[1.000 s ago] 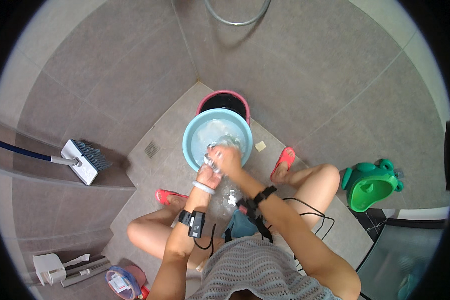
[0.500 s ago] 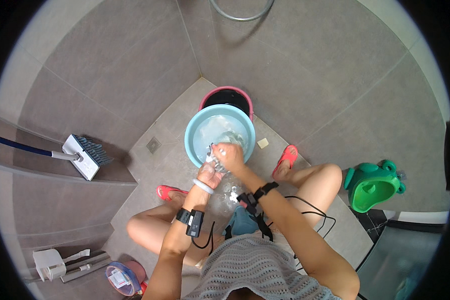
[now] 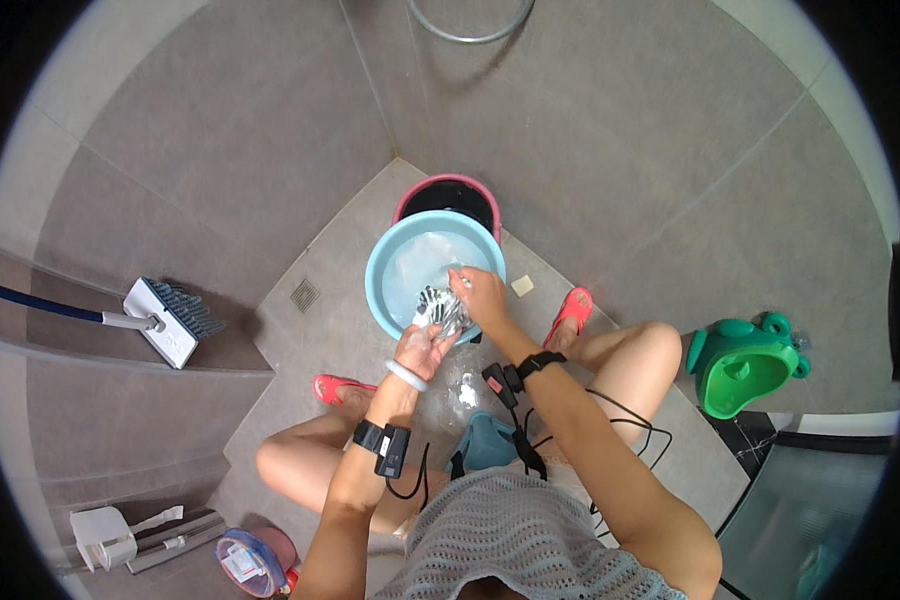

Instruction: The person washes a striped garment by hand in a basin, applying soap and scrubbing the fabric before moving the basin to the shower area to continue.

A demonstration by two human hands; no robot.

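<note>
A person squats on the grey tiled floor (image 3: 300,340) over a round light-blue plastic basin (image 3: 388,290), which stands in the corner just in front of a dark bucket with a pink rim (image 3: 448,190). Both hands grip a wet patterned black-and-white cloth (image 3: 438,308) at the near rim of the basin. The left hand (image 3: 425,350) is curled around the lower end of the cloth, fingers closed on it; a pale bangle sits on that wrist and a black strapped device further up the forearm. The right hand (image 3: 478,292) is closed on the upper end of the cloth, above the water, with a black band on its wrist. Soapy foam lies on the floor just below the basin, between the knees. A red sandal (image 3: 568,315) shows to the right of the basin, another red sandal (image 3: 338,388) to the left. A white scrubbing brush with dark bristles (image 3: 170,318) on a long handle rests on a ledge well to the left. A green frog-shaped plastic potty (image 3: 745,362) stands well to the right
</note>
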